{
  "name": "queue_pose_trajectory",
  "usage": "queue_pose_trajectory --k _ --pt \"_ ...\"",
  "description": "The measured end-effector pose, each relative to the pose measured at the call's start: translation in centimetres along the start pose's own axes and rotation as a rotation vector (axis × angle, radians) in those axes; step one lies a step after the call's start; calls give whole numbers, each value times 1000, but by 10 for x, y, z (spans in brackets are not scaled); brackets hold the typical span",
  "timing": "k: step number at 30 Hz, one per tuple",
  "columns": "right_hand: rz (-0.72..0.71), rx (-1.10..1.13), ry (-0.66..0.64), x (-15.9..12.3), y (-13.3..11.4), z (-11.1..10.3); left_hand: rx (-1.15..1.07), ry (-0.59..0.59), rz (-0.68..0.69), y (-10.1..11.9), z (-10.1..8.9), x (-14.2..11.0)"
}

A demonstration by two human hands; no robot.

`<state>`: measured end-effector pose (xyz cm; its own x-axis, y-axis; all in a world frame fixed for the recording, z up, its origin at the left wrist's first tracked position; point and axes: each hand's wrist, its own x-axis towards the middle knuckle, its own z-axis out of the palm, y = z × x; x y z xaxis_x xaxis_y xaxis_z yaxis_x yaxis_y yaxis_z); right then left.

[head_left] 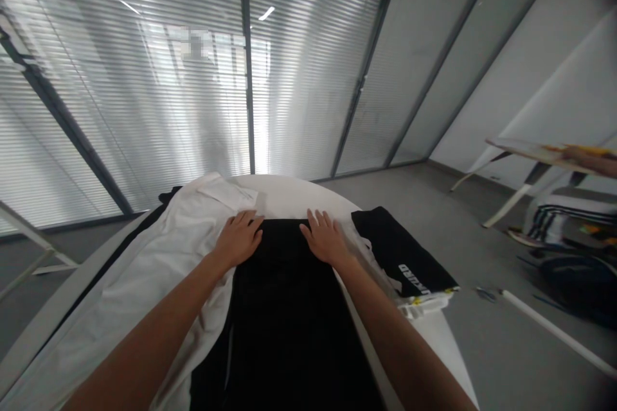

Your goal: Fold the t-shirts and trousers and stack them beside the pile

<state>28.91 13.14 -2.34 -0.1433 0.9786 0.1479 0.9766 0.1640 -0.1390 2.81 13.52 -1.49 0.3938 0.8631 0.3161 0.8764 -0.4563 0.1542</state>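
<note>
My left hand (238,239) lies flat with its fingers spread, at the top edge of a long black garment (284,321) and on a white garment (164,270) beside it. My right hand (325,239) rests flat on the black garment's other top corner, holding nothing. Both garments lie on a round white table (294,194). To the right lies a folded black cloth with white lettering (402,253), with a white cloth edge (424,305) under it. My forearms hide part of the garments.
A white-legged folding table (530,167) stands at the right with a bag of striped cloth (554,221) and a dark bag (583,282) near it. A white tube (554,331) lies on the grey floor (496,359). Glass partitions with blinds (125,96) stand ahead.
</note>
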Motion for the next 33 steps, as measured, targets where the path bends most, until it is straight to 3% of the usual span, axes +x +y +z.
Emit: queue_pose_trajectory --k 3,6,15,19,22,25,29,33 --pt "-117 12 -52 -8 0 4 -80 -106 78 -5 10 -1" --pt "-100 20 -119 -10 2 6 -119 -170 66 -10 15 -2" --pt "16 -3 -111 -2 13 2 -200 -58 -96 -24 8 5" --pt "-2 25 -62 -3 11 4 -214 -35 -168 -27 11 8" --pt "-11 75 -28 -2 10 4 -378 -19 -195 -30 10 11" --pt "24 166 15 3 12 3 -683 9 -231 -32 5 16" --pt "67 420 104 13 15 4 -1047 14 -471 -29 -4 19" --pt "198 669 90 20 17 5 -1111 -121 -635 -24 -10 15"
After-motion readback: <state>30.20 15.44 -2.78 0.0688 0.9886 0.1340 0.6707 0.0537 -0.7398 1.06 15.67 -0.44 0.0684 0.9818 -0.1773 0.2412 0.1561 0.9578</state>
